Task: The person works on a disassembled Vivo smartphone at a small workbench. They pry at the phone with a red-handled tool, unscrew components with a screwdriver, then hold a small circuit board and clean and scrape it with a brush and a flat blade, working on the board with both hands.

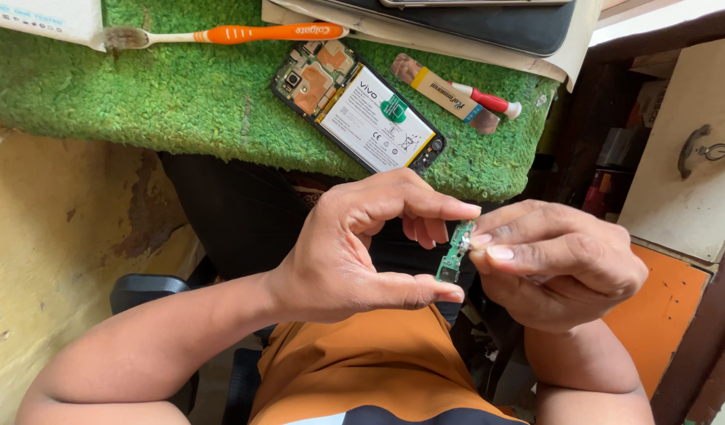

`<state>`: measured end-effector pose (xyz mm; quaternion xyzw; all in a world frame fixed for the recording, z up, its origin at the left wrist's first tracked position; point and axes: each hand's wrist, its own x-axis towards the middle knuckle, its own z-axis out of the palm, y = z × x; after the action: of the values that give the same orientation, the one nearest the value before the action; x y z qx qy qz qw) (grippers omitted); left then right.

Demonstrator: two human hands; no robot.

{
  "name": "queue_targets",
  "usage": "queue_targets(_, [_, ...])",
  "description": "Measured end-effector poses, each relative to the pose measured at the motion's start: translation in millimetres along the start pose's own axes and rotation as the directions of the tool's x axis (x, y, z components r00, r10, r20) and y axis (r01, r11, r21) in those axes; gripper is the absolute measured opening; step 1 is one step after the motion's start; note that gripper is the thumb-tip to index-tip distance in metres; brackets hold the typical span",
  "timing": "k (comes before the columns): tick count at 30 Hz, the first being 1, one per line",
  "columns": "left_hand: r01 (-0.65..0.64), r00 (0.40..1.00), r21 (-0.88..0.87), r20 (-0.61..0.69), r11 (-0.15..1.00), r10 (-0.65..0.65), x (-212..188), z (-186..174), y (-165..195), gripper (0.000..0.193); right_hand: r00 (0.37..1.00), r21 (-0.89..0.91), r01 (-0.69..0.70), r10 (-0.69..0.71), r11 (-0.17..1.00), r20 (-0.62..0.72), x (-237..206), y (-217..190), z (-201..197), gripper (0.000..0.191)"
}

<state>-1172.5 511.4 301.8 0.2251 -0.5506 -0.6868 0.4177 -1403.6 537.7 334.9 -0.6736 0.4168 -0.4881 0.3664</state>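
Right hand (563, 264) pinches a small green circuit board (455, 253) by its upper end; left hand (362, 252) curls around it, thumb touching the lower end. Beyond both hands, on the green-matted worktop (181, 102): opened phone (358, 106), glue tube (445, 93), orange toothbrush (236, 35).

Opened phone (361, 110), orange toothbrush (221, 35), perhaps glue tube (445, 93) (green mat (142, 94)).
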Motion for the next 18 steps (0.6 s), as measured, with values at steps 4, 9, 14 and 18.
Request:
queue_targets(4, [0.033, 0.999, -0.065, 0.011, 0.997, -0.033, -0.3, -0.6, 0.2, 0.049, 1.000, 0.024, -0.006, 0.006, 1.000, -0.011, -1.6, 1.3, -0.6, 0.018])
queue_targets(9, [0.068, 0.997, -0.132, 0.046, 0.989, -0.062, -0.6, -0.2, 0.2, 0.051, 0.998, 0.055, -0.010, 0.013, 0.998, -0.054, -4.6, 5.5, 0.6, 0.019])
queue_targets(14, [0.112, 0.993, -0.249, 0.063, 0.962, -0.100, -1.4, 2.4, -0.5, 0.050, 1.000, 0.046, 0.006, -0.005, 0.999, -0.014, -6.3, 6.6, -1.4, 0.019])
queue_targets(18, [0.122, 0.991, -0.256, 0.076, 0.959, -0.106, -1.7, 2.6, -1.7, 0.051, 1.000, 0.037, -0.011, 0.012, 0.999, -0.026, -5.6, 7.8, -3.6, 0.020])
